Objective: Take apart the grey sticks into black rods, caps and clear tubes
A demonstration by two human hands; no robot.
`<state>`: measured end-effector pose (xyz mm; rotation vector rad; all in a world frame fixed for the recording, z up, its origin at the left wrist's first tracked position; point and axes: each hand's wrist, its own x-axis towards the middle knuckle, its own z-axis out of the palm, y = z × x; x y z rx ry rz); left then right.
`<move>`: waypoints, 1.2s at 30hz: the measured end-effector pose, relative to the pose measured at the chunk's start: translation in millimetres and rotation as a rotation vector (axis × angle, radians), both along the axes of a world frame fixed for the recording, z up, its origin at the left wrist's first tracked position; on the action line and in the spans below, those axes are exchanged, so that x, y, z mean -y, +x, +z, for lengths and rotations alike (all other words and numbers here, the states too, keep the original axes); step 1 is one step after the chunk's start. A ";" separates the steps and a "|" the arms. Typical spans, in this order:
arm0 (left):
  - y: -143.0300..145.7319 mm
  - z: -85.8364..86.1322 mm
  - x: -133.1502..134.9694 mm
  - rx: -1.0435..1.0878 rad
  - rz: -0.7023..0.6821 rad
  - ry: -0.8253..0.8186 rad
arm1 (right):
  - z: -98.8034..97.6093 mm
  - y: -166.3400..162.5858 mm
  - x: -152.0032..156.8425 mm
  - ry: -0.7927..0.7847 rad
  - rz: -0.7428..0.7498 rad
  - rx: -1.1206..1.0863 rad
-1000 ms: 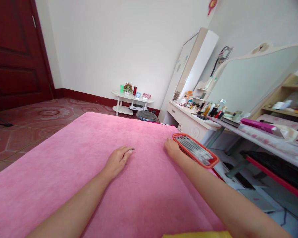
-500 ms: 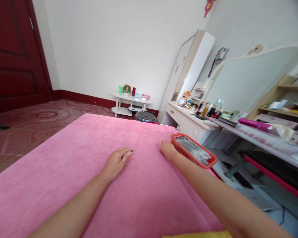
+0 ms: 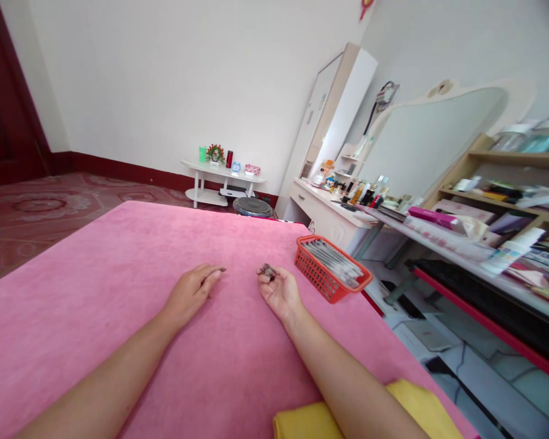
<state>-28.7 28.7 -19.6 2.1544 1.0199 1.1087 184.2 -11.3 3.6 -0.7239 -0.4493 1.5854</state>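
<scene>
Two bare hands, set apart above one pink cover (image 3: 229,360). Left hand (image 3: 192,292): fingers loosely bent, low at the cover; whether it grips anything cannot be told. Right hand (image 3: 281,296): palm turned up, fingers closed on one small dark object (image 3: 268,272), its kind too small to make out. One orange-red openwork basket (image 3: 317,275), on the cover just right of that hand, holding grey-white packets (image 3: 332,259). One yellow cloth (image 3: 307,422), nearer the viewer.
</scene>
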 end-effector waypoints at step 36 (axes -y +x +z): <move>-7.4 -17.5 -13.0 -0.062 0.031 -0.203 | 69.0 47.7 75.8 0.015 0.186 0.456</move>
